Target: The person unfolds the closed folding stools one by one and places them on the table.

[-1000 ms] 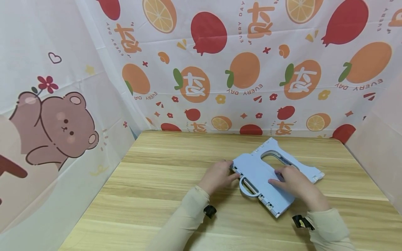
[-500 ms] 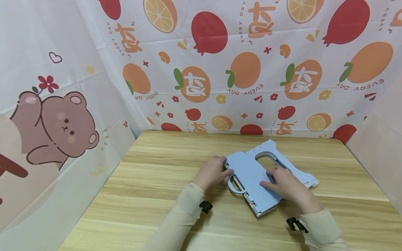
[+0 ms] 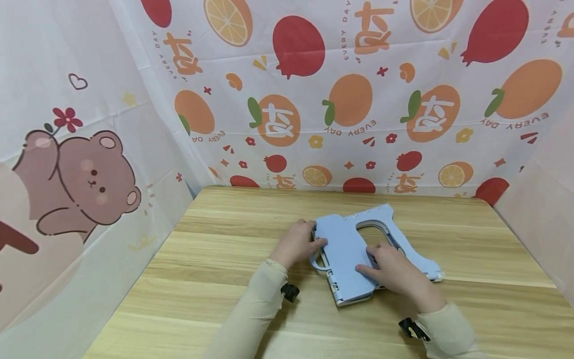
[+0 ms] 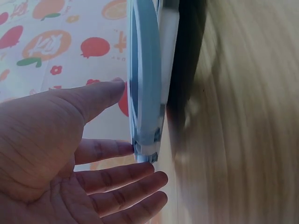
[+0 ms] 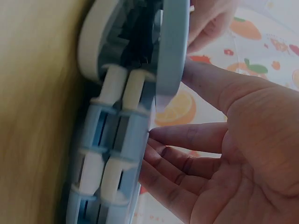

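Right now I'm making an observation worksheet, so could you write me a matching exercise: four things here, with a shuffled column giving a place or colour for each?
1. Left hand
2. Right hand
3. Hinged panels
4. Tabletop

A. Wood-grained
B. On the side away from the loop handle
C. Light blue
D. Nearest the loop handle

Pairs: 1-D, 2-B, 3-C, 4-A

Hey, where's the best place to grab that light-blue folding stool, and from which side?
The folding stool is probably best taken by its loop handle, from the person's left: that loop juts past the hinged edge, leaving an opening to reach through. The left hand is close beside it.
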`<state>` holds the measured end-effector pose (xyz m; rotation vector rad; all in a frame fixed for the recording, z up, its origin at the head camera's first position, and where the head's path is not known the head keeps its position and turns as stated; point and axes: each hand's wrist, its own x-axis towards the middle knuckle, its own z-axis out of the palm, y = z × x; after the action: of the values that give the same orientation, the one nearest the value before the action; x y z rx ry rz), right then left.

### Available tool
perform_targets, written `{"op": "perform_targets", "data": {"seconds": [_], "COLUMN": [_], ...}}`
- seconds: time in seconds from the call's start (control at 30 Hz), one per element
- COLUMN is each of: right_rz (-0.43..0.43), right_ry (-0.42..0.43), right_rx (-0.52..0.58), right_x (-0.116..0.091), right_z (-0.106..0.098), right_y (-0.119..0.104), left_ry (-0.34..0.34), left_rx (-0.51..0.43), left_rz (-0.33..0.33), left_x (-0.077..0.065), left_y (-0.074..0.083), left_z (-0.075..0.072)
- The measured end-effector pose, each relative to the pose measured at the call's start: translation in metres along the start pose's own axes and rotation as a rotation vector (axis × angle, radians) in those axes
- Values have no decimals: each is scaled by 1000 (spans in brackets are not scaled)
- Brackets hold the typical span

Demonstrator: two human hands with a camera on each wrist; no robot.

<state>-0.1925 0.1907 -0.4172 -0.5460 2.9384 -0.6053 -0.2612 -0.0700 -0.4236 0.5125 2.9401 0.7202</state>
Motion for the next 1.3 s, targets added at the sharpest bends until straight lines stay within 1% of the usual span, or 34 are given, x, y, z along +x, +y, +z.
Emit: {"op": "perform_targets", "data": {"seconds": [0.1, 0.27, 0.33, 0.43, 0.53, 0.7, 0.83, 1.07, 1.3], "right_rz": [-9, -33, -26, -10, -28, -80, -88, -102, -164], "right_ry": [-4, -5, 2, 8, 2, 6, 5, 7, 8], "right_rx": [9, 22, 16, 11, 28, 55, 61, 102, 110], "right_x": [1, 2, 1, -1, -1, 1, 2, 1, 2], "right_z": [5, 10, 10, 10, 11, 16, 21, 28, 37], "right_y": [-8, -16, -17, -17, -19, -26, -33, -43, -46], "left_ry": [1, 3, 8, 15, 19, 21, 25, 15, 24], "left_rx": [-12, 17, 28, 18, 3, 11, 15, -6, 12], "left_rz": [-23, -60, -45, -14, 2, -1, 1, -13, -19], "left_x": [1, 0, 0, 1, -2, -6, -8, -14, -20], "left_y": [-3, -6, -6, -5, -6, -14, -21, -31, -41], "left_z": [-1, 0, 0, 0, -2, -8, -9, -15, -19]}}
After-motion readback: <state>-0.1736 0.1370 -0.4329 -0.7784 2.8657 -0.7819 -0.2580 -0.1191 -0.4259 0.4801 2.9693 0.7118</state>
